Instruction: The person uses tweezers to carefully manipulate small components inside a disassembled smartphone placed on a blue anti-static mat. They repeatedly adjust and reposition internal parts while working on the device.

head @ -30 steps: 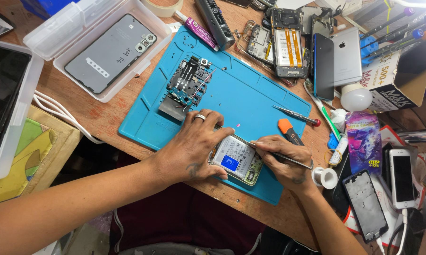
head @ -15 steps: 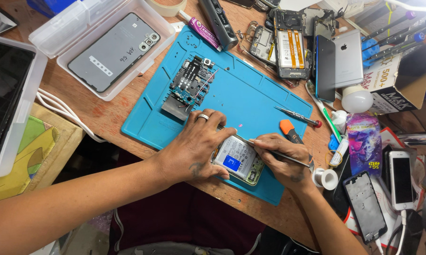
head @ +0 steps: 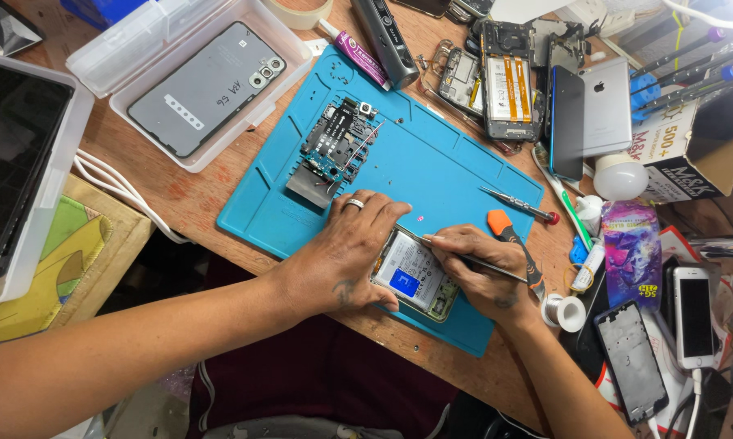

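Opened phone [head: 414, 280] lies back-up on the near edge of the blue mat [head: 431, 162], between both hands. Left hand [head: 346, 252] is palm-down, fingers clamped over the phone's left and top edge, ring on one finger. Right hand [head: 484, 272] touches its right side, pinching thin tweezers [head: 472, 260], tip at the phone's top edge. Circuit board [head: 334, 146] sits further up the mat.

**Matt rubber, bare wood and shiny metal on a repair table**

Under both hands lies a matt blue mat [head: 431, 154], rubbery and smooth, on a worn, scuffed wooden table [head: 196, 203]. The opened phone [head: 411, 276] between the hands shows a glossy white battery. The right hand [head: 480, 272] grips a thin, shiny metal tool [head: 496, 267]. Beyond the left hand [head: 346, 252], a clear plastic box [head: 119, 61] holds a matt grey phone back.
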